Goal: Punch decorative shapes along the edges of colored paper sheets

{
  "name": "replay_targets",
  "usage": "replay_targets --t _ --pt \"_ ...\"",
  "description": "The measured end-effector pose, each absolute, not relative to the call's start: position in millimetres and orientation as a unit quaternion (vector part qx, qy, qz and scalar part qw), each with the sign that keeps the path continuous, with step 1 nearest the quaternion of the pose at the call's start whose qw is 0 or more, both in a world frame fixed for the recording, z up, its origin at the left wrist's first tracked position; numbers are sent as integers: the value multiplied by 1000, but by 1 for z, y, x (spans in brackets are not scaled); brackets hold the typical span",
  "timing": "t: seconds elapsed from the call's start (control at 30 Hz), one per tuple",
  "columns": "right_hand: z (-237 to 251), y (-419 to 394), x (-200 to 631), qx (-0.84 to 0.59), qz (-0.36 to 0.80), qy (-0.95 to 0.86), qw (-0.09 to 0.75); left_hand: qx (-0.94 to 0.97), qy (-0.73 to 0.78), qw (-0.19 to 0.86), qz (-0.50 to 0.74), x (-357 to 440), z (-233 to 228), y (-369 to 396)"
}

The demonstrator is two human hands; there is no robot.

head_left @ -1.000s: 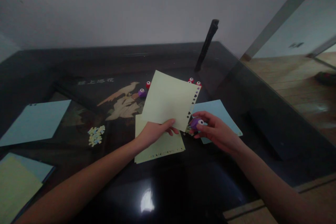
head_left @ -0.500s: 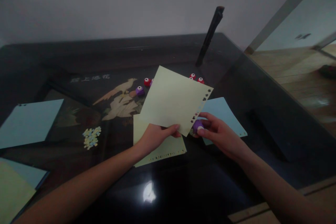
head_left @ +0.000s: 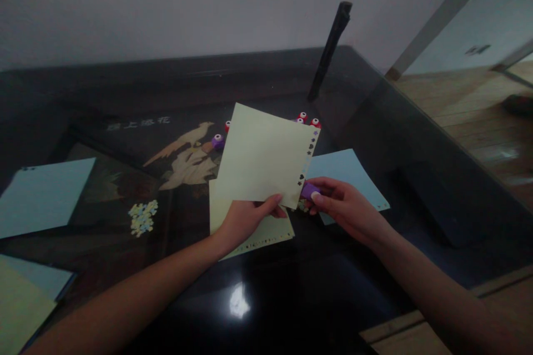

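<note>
Left hand (head_left: 245, 216) pinches yellow sheet (head_left: 266, 155) at its bottom edge, raised over table (head_left: 291, 299). Right hand (head_left: 345, 208) fingers pinch purple punch (head_left: 310, 191) at sheet's corner. Two yellow sheets near the hands, four loose punches behind.

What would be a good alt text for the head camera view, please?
The left hand holds up a pale yellow sheet with punched shapes along its right edge, while the right hand grips a purple punch at that edge, above a dark glossy table.

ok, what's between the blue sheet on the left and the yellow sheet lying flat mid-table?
Head view: a small pile of punched paper bits on the dark table, between the blue sheet and the flat yellow sheet.
</note>
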State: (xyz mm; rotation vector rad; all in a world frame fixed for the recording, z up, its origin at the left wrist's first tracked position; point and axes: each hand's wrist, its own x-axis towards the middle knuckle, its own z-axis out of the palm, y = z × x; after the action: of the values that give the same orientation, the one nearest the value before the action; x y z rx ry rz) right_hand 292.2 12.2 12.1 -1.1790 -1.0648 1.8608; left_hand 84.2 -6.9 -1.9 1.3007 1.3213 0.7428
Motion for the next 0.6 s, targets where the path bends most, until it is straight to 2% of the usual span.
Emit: replay_targets --t 0.6 --pt "11 9 286 -464 695 -427 347 582 550 521 295 84 -3 -8"
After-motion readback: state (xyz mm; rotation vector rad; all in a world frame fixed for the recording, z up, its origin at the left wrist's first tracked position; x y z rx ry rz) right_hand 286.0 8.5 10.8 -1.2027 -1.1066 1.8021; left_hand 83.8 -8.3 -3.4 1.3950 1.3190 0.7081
